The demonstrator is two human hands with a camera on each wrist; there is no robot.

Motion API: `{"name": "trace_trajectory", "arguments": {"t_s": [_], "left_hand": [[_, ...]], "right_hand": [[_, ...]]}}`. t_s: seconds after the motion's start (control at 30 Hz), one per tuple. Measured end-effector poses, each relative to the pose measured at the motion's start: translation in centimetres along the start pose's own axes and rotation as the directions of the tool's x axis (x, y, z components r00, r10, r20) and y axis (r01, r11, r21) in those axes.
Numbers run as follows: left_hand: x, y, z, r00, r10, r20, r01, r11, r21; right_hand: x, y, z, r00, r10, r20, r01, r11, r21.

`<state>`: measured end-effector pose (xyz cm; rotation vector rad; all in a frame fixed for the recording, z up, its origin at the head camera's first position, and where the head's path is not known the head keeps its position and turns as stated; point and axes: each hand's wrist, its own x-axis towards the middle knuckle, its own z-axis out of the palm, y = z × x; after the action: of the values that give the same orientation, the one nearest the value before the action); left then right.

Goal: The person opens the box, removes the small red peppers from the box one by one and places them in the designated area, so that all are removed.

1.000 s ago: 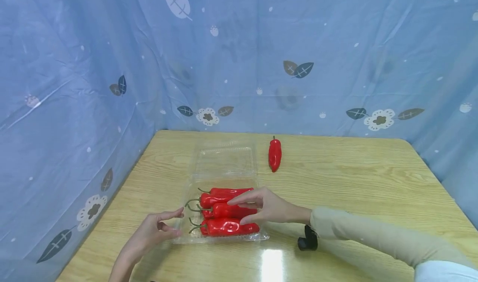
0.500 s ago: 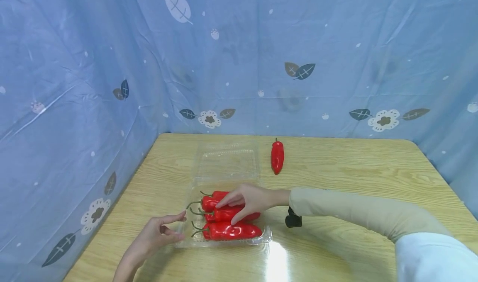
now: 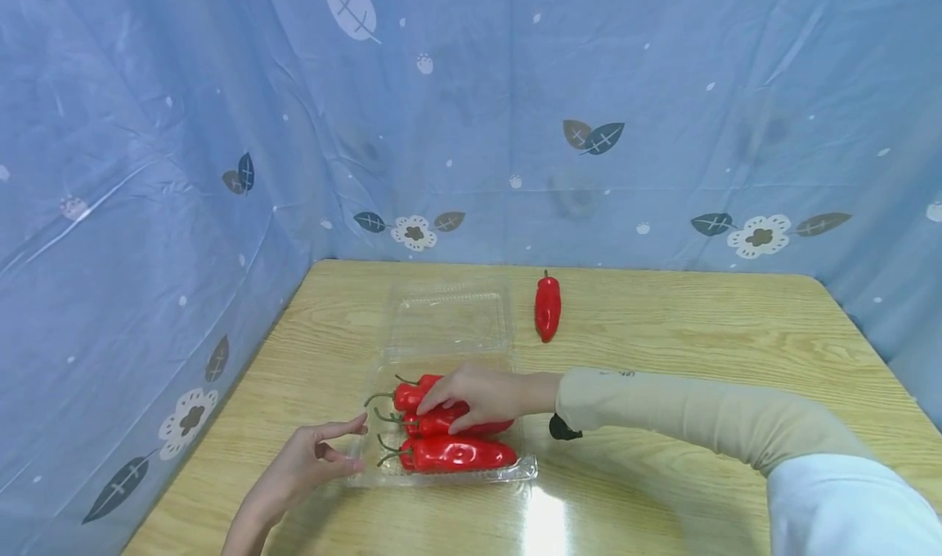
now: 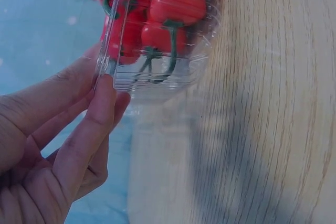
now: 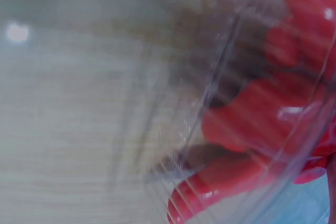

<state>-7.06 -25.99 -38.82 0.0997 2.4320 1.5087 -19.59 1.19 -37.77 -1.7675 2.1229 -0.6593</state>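
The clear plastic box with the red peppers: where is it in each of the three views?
Head: the clear plastic box lies low, left of centre, between both hands.
Left wrist: its corner is at the top, touching the left hand.
Right wrist: its blurred wall crosses the right half.
Shared landmark: the red peppers inside.

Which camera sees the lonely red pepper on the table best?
The head view: the lone red pepper lies whole on the table beyond the clear box. Both wrist views miss it, showing only the boxed peppers.
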Motion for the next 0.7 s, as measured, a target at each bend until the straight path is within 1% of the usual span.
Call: {"name": "trace_trajectory", "arguments": {"t_s": [0.07,0.1,0.17,0.27,0.4,0.53,0.63,0.7], "left_hand": [[0.02,-0.02,0.01,1.000,0.004,-0.002,-0.004,1.000,0.000],[0.03,-0.03,0.01,1.000,-0.001,-0.006,0.001,1.000,0.005],[0.03,-0.03,-0.01,1.000,-0.011,-0.011,0.011,1.000,0.008],[-0.05,-0.06,-0.03,1.000,-0.007,-0.009,0.007,1.000,0.008],[-0.18,-0.07,-0.07,1.000,-0.006,-0.004,0.006,1.000,-0.004],[-0.10,-0.06,-0.04,1.000,-0.004,-0.007,0.004,1.000,-0.001],[-0.06,0.00,0.01,1.000,0.005,-0.004,-0.005,1.000,0.004],[-0.10,0.08,0.01,1.000,0.001,-0.005,-0.001,1.000,0.007]], "right_hand": [[-0.01,-0.16,-0.09,1.000,-0.012,0.015,0.013,0.998,-0.060],[-0.04,-0.22,-0.13,1.000,-0.004,0.024,0.006,0.997,-0.073],[-0.15,-0.30,-0.18,0.999,0.029,0.046,-0.024,0.995,-0.099],[-0.32,-0.41,-0.25,0.994,0.077,0.072,-0.068,0.991,-0.113],[-0.43,-0.52,-0.20,0.992,0.099,0.078,-0.091,0.992,-0.091],[-0.42,-0.58,-0.24,0.990,0.126,0.064,-0.122,0.991,-0.052],[-0.50,-0.62,-0.57,0.987,0.153,0.040,-0.153,0.988,0.002],[-0.62,-0.65,-0.90,0.988,0.151,0.031,-0.153,0.987,0.046]]}}
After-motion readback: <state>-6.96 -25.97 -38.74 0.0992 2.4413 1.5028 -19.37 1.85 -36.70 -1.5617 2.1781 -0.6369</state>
